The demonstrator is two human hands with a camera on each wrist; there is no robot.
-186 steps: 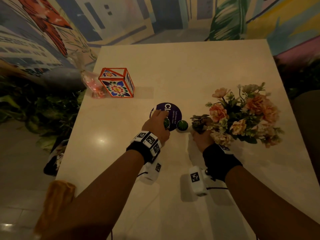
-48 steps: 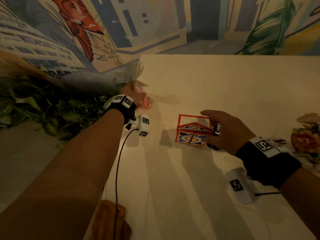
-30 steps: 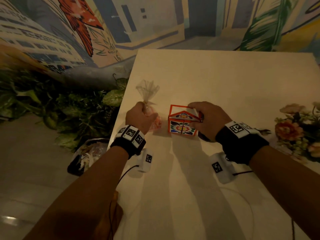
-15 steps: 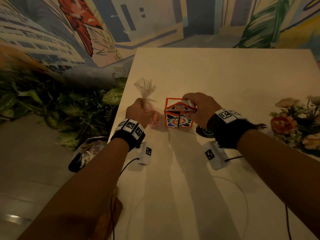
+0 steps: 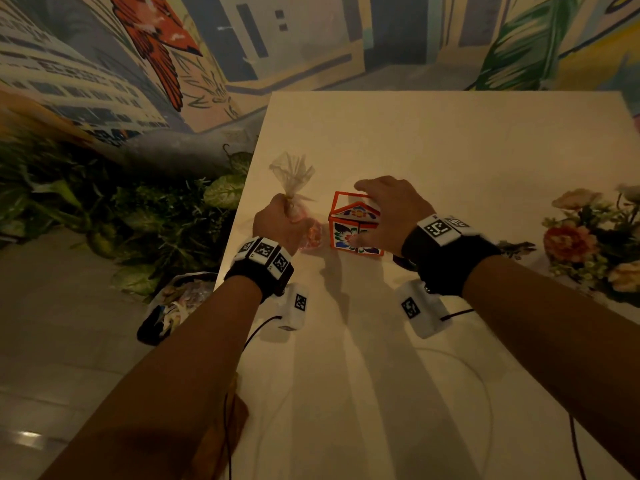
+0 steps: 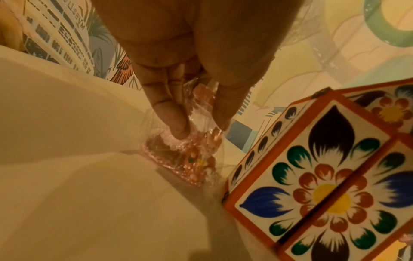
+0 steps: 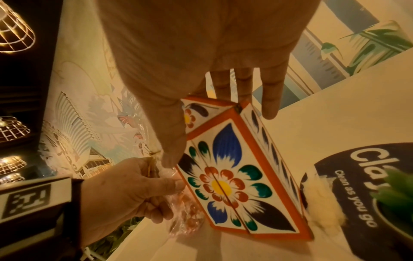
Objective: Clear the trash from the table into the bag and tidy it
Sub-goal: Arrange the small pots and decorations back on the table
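A clear cellophane pouch (image 5: 293, 181) with pink and orange bits inside stands near the left edge of the cream table (image 5: 450, 140). My left hand (image 5: 282, 216) grips it at its tied neck; in the left wrist view the thumb and a finger pinch the pouch (image 6: 190, 155). Right beside it stands an orange box (image 5: 351, 233) painted with flowers. My right hand (image 5: 367, 216) is spread over the box with straight fingers, its thumb against the painted front (image 7: 223, 185). The far fingertips are hidden behind the box.
A dark trash bag (image 5: 173, 306) full of scraps lies on the floor left of the table, by green plants (image 5: 156, 220). A flower bouquet (image 5: 588, 247) lies at the right. A round dark coaster (image 7: 357, 176) and a small green plant (image 7: 397, 194) sit behind my right wrist.
My left hand brought the pouch from the table's left edge to beside the box and still grips it. My right hand's fingers have straightened from their curl over the box's top.
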